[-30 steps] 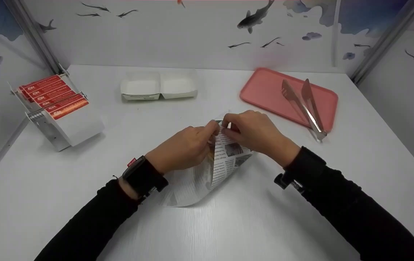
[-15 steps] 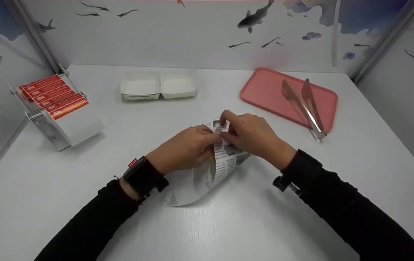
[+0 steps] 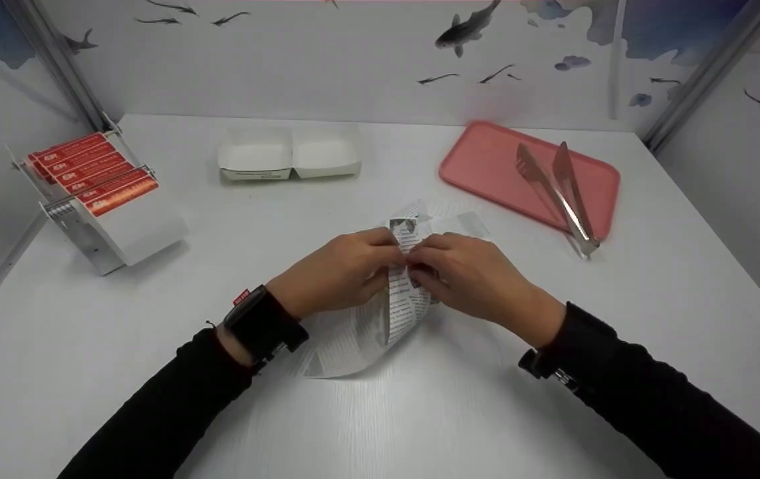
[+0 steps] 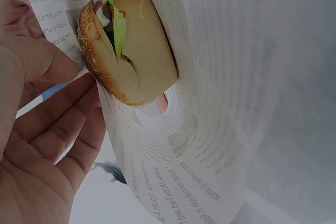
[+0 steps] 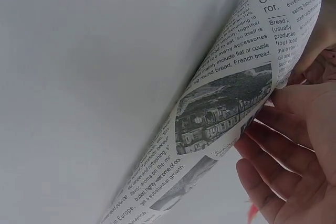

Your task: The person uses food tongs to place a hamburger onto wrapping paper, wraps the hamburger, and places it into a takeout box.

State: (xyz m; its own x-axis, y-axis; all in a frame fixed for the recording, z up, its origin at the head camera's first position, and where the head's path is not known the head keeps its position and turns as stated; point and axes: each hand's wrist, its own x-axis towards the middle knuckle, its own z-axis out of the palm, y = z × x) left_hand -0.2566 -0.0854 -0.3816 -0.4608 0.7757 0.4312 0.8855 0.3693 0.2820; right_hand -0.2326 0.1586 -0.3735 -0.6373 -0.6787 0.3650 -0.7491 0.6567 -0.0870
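Observation:
A printed newspaper-style wrapping paper (image 3: 346, 346) stands folded up in the middle of the table. Inside it, in the left wrist view, lies a burger (image 4: 144, 45) with a seeded bun, green lettuce and a dark filling, tilted on its side. My left hand (image 3: 343, 273) pinches the paper's raised edge between thumb and fingers. Close against its fingertips, my right hand (image 3: 476, 276) pinches the paper's right side. The right wrist view shows that side's printed outer face, with the thumb and index finger of my right hand (image 5: 294, 140) on its edge. In the head view the burger is hidden.
An open white food box (image 3: 256, 153) stands at the back. A pink tray (image 3: 479, 163) with metal tongs (image 3: 552, 193) is at the back right. On the left is a metal rack (image 3: 80, 233) of red-and-white cartons (image 3: 147, 233). Printed walls surround the table.
My right hand has come down and toward me, beside the left fingertips. Paper beyond the hands now shows, spread to the right. The left hand keeps its hold, nearly unmoved.

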